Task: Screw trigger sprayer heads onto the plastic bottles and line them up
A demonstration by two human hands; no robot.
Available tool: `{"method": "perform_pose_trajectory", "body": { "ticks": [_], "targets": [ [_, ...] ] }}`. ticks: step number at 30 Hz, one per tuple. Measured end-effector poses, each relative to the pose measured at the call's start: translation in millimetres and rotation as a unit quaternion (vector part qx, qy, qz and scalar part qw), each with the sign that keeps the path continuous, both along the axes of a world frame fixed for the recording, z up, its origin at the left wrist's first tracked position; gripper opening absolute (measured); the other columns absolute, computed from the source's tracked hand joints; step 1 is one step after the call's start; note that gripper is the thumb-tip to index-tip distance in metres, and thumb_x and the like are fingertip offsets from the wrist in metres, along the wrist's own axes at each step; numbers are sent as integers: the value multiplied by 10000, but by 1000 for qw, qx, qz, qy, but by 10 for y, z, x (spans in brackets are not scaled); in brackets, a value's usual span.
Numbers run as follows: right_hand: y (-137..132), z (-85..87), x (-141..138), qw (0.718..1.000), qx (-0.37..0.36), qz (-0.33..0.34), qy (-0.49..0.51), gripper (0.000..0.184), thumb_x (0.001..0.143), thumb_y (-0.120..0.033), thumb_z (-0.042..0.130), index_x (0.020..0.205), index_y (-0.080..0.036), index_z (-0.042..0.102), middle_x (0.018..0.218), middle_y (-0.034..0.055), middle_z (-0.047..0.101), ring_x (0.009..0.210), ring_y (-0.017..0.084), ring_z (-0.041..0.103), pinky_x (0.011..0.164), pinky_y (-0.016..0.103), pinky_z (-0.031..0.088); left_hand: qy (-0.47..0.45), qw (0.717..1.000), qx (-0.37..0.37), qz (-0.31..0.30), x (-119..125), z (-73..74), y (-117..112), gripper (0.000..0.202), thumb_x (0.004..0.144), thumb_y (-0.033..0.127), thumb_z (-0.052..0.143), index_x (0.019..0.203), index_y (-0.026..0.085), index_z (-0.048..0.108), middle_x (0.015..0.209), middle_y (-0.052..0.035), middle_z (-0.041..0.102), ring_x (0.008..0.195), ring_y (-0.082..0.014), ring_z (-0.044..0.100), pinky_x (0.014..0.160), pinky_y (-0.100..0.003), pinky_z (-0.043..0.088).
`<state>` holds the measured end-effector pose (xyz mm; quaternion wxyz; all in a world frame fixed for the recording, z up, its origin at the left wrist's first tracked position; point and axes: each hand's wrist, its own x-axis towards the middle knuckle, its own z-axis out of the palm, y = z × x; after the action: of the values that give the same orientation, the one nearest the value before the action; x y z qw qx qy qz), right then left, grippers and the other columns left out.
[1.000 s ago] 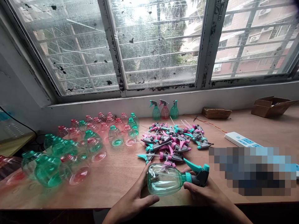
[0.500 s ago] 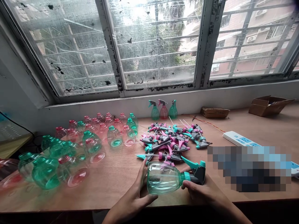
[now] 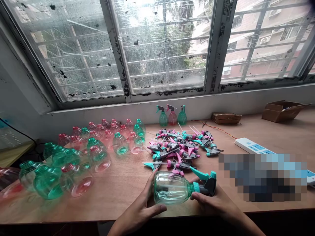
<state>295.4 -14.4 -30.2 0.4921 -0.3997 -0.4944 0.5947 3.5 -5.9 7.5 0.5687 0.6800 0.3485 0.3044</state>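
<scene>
A green spray bottle [image 3: 171, 187] lies sideways between my hands above the table's front edge, its teal and grey trigger head pointing right. My left hand [image 3: 145, 203] is wrapped round the bottle's base end, with the thumb in front. At the neck, my right hand [image 3: 213, 200] grips the teal collar and the underside of the trigger head; some of its fingers are hidden behind. Just beyond the bottle lies a heap of loose trigger heads [image 3: 180, 146] in pink, teal and grey, with thin white tubes.
Several open green and pink bottles [image 3: 120, 146] stand on the left of the wooden table [image 3: 115, 200]. Three bottles with trigger heads [image 3: 172, 117] stand by the wall. At right are a cardboard box [image 3: 280, 111], a flat carton [image 3: 226, 118], a power strip [image 3: 253, 146] and a blurred patch.
The spray bottle has turned slightly about its length and shifted a touch left. Both hands keep nearly the same place and hold; the things on the table have not moved.
</scene>
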Motion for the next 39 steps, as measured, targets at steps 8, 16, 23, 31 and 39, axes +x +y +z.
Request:
{"method": "perform_pose_trajectory", "body": {
  "ticks": [8, 16, 23, 31, 39],
  "targets": [
    [7, 80, 30, 1000, -9, 0, -18, 375, 778, -488, 826, 965, -196, 682, 725, 19, 732, 568, 149, 541, 555, 298, 386, -31, 999, -10, -20, 57, 74, -28, 1045, 927, 206, 717, 1593, 453, -50, 1741, 23, 126, 1603, -282, 62, 1303, -499, 132],
    [-11, 32, 8, 1000, -20, -7, 2, 389, 747, -444, 875, 1003, -206, 705, 650, -49, 630, 579, 133, 492, 565, 283, 351, -12, 1000, -5, -15, -16, 19, 2, 968, 910, 473, 709, 1619, 379, 56, 1747, -2, 72, 1598, -353, 4, 1289, -577, -5],
    [-7, 54, 14, 1000, -19, -13, -11, 349, 755, -460, 861, 933, -199, 713, 673, -25, 662, 610, 149, 524, 584, 292, 372, 9, 1000, -10, -10, -22, -3, 9, 967, 905, 406, 736, 1615, 394, 80, 1739, -19, 141, 1593, -346, 91, 1289, -578, 36],
    [-8, 78, 32, 999, -13, -25, -36, 351, 756, -497, 843, 888, -197, 717, 742, 23, 734, 680, 197, 613, 642, 328, 426, 1, 1000, 16, -25, 23, 58, -7, 1035, 905, 282, 739, 1608, 412, -8, 1733, -31, 169, 1589, -319, 142, 1289, -568, 84],
    [-25, 66, -2, 1000, -23, -15, 14, 391, 711, -449, 901, 970, -232, 705, 640, -66, 607, 597, 139, 528, 586, 281, 384, 53, 998, 21, -16, -39, 32, 3, 1002, 865, 529, 736, 1630, 303, 129, 1736, -64, 148, 1588, -371, 102, 1293, -553, 58]
  ]
}}
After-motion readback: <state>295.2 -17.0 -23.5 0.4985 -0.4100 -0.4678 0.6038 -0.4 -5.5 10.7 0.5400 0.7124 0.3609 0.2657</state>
